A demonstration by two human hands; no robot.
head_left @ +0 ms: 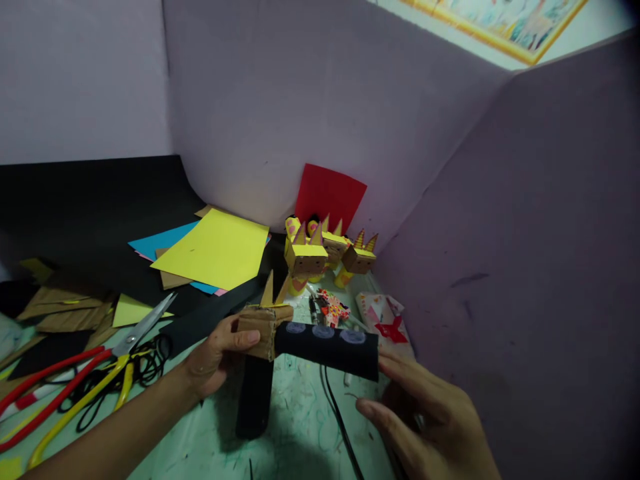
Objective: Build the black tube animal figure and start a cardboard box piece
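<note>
Your right hand (425,417) sits lowest in the head view, fingers loosely spread, fingertips touching the right end of the black tube (327,347) w/o closing round it. Your left hand (215,357) is pinched on the cardboard head (260,327) at the tube's left end, thumb across its front face. Hands are apart, one at each end of the piece.

Tube's long axis runs roughly left-right across the view, right end dipping slightly; cardboard head points left, w/ two pointed ears sticking up. Three pale round spots sit in a row along the tube's top. Whole piece is held up over the green surface (300,433), a black leg (255,397) hanging from under the head end down to the surface.

Behind it, near the back wall: three yellow paper figures (325,250) w/ spiky ears, standing close together, and a red sheet (330,193) leaning on the wall. Left of those, a yellow sheet (215,250) lies on blue paper. Scissors (120,360) w/ yellow handles lie further left, blades pointing up-right.
</note>
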